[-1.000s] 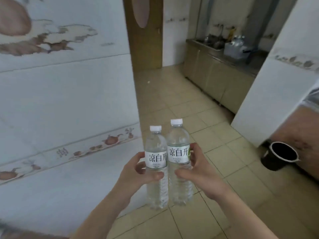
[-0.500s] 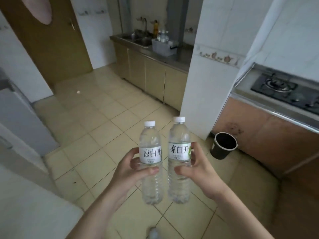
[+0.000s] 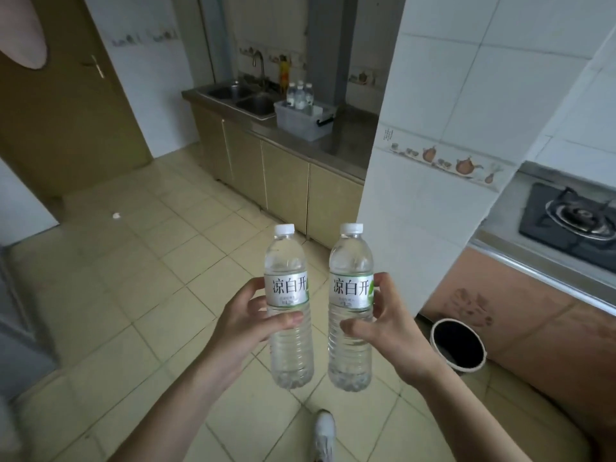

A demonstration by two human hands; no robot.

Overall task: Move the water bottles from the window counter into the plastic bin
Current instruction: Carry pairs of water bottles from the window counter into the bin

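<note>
My left hand grips a clear water bottle with a white cap and a white-green label, held upright over the floor. My right hand grips a second, matching bottle beside it, a small gap between the two. Far ahead on the steel counter stands the translucent plastic bin with a black handle. Three more bottles stand upright inside it.
A double sink with a tap lies left of the bin. A white tiled pillar stands on the right, with a gas hob beyond it. A black bucket sits on the tiled floor at lower right. A brown door is at left.
The view has swung right, from a tiled wall to the kitchen, and the counter with the bin has come nearer. The two bottles, first touching, are now slightly apart.
</note>
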